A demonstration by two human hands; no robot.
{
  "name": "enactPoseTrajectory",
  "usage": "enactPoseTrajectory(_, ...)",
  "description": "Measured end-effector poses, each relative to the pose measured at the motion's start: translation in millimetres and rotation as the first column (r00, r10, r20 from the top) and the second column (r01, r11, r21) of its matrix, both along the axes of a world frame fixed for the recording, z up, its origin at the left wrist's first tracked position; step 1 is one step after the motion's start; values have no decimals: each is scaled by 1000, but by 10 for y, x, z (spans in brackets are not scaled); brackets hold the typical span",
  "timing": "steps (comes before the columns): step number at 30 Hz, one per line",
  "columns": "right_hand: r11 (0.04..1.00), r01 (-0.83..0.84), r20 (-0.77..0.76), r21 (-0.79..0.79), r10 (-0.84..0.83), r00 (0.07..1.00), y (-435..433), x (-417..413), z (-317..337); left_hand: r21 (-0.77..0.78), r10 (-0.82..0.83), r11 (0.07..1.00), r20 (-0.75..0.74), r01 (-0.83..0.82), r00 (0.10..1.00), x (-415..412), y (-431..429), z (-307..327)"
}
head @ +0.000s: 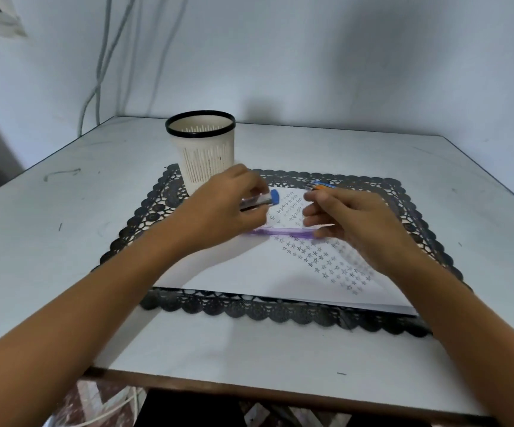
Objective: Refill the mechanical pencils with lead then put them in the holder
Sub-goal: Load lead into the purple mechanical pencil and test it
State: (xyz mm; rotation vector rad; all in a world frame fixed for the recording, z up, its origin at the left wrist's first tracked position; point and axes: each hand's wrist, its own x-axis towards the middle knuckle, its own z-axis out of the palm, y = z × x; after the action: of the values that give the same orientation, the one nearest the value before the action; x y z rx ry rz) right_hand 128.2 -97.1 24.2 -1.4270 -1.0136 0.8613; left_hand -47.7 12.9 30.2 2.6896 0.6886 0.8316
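Note:
My left hand [228, 208] grips a clear lead case with a blue cap [262, 200], the cap pointing right. A purple mechanical pencil [283, 232] runs level between both hands; my right hand [351, 217] pinches its right end, while its left end disappears under my left hand. Two more pencils, blue and orange [322, 186], lie on the mat just beyond my right hand. The cream slotted holder with a black rim [201, 149] stands upright behind my left hand, and nothing shows above its rim.
A white sheet covered in small drawn stars [280, 272] lies on a black lace mat [280, 312] on the white table [64, 241]. Cables hang down the wall at the back left. The table's front edge is close to me.

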Motion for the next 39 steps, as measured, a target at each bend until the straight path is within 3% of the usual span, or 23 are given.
enactPoseTrajectory(4, 996, -84, -263, -2, 81, 961, 19, 6, -37, -11, -92, 996, 20, 92, 996, 270, -48, -55)
enactPoseTrajectory(10, 994, -101, -524, -48, 62, 849, 11, 27, -42, -80, -125, 988, 119, 135, 985, 350, -94, -213)
enactPoseTrajectory(17, 994, -77, -680, -72, 7, 733, 31, 11, -82, -61, -177, 980, 167, 189, 970, 354, -114, -249)
enactPoseTrajectory(22, 997, -42, -683, -58, -9, 731, 34, -25, -94, 3, -209, 977, 163, 211, 964, 351, -115, -268)
enactPoseTrajectory(31, 995, -62, -444, -78, 21, 896, -34, -27, -42, 149, -244, 963, 136, 224, 960, 300, -67, -268)
enactPoseTrajectory(39, 982, -96, -431, -163, 17, 902, -59, -49, -37, 494, -148, 860, 3, 127, 989, 261, -17, -263)
